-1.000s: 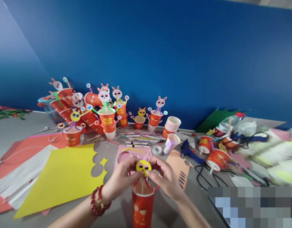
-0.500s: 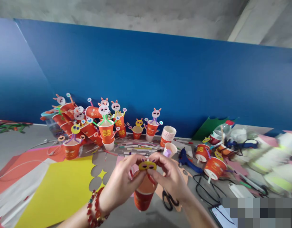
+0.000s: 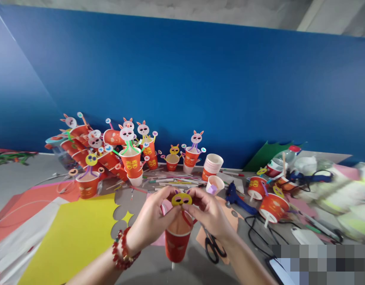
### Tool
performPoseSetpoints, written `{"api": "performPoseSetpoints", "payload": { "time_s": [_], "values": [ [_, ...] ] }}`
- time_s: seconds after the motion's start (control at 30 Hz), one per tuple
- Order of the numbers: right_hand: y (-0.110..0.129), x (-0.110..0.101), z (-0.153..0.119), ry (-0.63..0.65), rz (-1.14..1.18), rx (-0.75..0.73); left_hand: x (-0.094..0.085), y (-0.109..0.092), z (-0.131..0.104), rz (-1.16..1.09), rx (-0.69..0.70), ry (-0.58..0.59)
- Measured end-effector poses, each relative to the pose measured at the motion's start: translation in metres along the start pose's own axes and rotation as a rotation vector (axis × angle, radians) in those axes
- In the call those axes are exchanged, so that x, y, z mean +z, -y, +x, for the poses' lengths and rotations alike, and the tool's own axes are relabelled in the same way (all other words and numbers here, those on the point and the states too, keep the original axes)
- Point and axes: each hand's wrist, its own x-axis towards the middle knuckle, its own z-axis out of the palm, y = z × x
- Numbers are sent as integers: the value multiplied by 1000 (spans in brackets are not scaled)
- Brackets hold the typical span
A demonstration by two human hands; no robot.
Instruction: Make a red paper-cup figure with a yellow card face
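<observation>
Head view: left hand (image 3: 154,219) and right hand (image 3: 210,213) fingers pinch yellow bunny face (image 3: 181,198) from both sides, steadying it above red cup (image 3: 176,241); scissors (image 3: 213,247) lie near right fingers on worktop (image 3: 22,178).

Place: we see a craft workshop.
Signs: paper-cup bunnies (image 3: 132,158), markers (image 3: 173,182), glue gun (image 3: 234,196), scissors (image 3: 212,247), cut paper (image 3: 72,233).

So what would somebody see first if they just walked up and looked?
Probably the yellow bunny face in the middle, pinched between the left hand and the right hand just above a red cup. Next, the crowd of finished bunny cups at the back left against the big blue wall. A bright yellow paper sheet with cut-out holes lies at the front left.
</observation>
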Motion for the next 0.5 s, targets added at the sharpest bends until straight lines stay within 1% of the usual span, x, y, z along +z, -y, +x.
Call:
{"api": "performPoseSetpoints", "payload": {
  "time_s": [0.13,0.3,0.5],
  "values": [
    [2,0,0,-16,13,17,4,2,1,-8,5,-14],
    [4,1,-1,7,55,77,6,4,2,-37,-11,-31],
    [-1,1,-1,-19,24,76,7,4,3,-17,-22,-43]
  ]
}}
